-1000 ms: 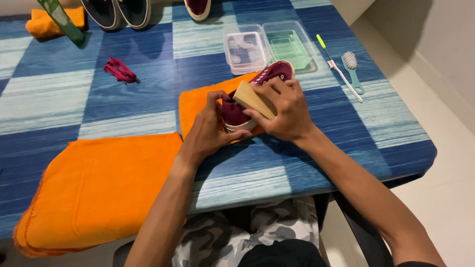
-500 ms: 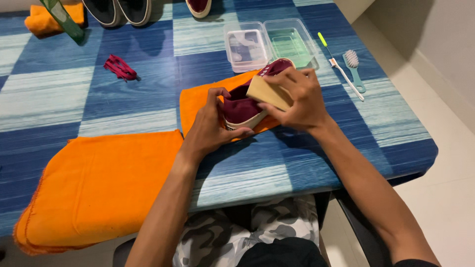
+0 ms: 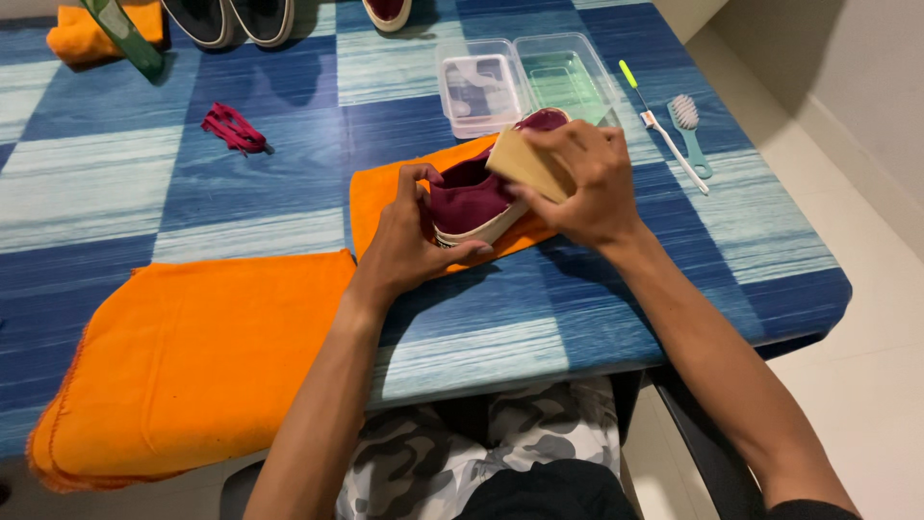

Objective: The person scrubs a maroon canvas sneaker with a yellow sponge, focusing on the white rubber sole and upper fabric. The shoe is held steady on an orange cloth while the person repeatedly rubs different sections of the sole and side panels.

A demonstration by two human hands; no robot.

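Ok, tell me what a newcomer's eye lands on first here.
First the maroon shoe at the middle of the blue checked table, steadied by the left hand while the right hand presses a tan sponge onto it. Next the big orange cloth at the near left edge. Behind the shoe sit two clear plastic trays.

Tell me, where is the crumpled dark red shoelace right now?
In the head view, the crumpled dark red shoelace lies alone on the blue striped table, left of the maroon shoe and beyond the big orange cloth.
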